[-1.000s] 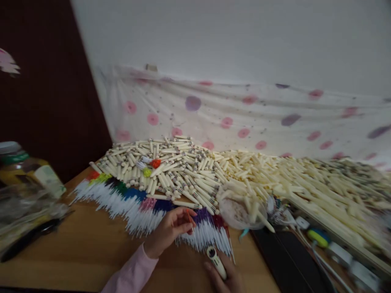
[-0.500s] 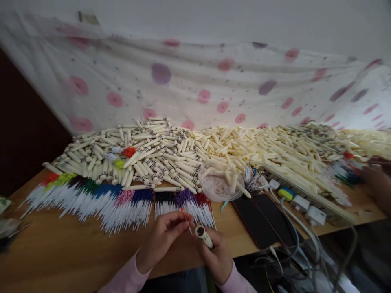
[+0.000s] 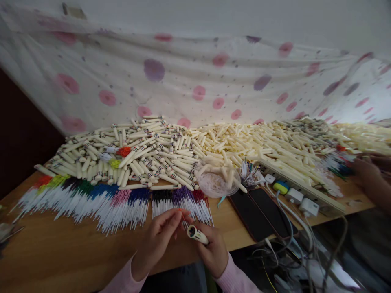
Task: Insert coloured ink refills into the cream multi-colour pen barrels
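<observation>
My left hand (image 3: 156, 239) pinches a thin refill with an orange end (image 3: 182, 215) between thumb and fingers. Close beside it, my right hand (image 3: 214, 249) is wrapped round a cream multicolour pen barrel (image 3: 198, 235). The barrel's open end faces up and left, with dark parts visible inside. The refill's lower part is close to the barrel mouth; whether they touch I cannot tell. Beyond my hands lies a row of white refills (image 3: 122, 211) sorted by end colour, from orange and yellow through blue and pink to purple and dark red.
Cream pens (image 3: 165, 150) are heaped behind the refills, with loose barrels (image 3: 275, 142) to their right. A clear plastic bowl (image 3: 210, 185), phones (image 3: 249, 213) and a power strip (image 3: 328, 203) with cables stand right. Another person's hand (image 3: 365, 173) works at the far right.
The view has shifted slightly, so most things sit a little further left. The barrel is tilted closer to level, and my left fingers cover more of the refill's orange end.
</observation>
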Demonstrator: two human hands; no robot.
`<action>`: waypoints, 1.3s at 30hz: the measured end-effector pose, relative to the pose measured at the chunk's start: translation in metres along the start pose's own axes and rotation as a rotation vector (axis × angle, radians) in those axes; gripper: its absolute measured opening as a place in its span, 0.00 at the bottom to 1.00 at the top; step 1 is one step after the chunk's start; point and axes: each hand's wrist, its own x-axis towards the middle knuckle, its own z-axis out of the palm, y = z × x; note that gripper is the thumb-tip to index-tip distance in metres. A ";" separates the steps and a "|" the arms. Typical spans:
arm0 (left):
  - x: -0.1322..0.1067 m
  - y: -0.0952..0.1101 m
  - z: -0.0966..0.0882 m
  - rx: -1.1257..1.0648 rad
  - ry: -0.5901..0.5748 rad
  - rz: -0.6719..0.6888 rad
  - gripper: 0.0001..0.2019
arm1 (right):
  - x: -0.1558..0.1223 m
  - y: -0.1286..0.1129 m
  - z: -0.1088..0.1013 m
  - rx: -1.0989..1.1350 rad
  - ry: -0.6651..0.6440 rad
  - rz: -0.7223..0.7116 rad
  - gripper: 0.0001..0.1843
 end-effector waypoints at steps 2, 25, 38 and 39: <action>-0.001 0.006 0.001 -0.086 -0.006 -0.035 0.18 | 0.000 -0.001 -0.001 -0.002 -0.007 0.006 0.09; 0.004 0.038 -0.030 -0.487 0.303 0.206 0.10 | -0.004 0.001 -0.001 -0.073 -0.007 0.067 0.16; 0.007 0.025 -0.020 -0.394 0.160 0.098 0.14 | -0.001 -0.001 -0.001 -0.117 -0.053 0.032 0.14; 0.007 0.024 -0.019 -0.400 0.150 0.092 0.14 | -0.001 -0.001 -0.001 -0.117 -0.049 0.030 0.14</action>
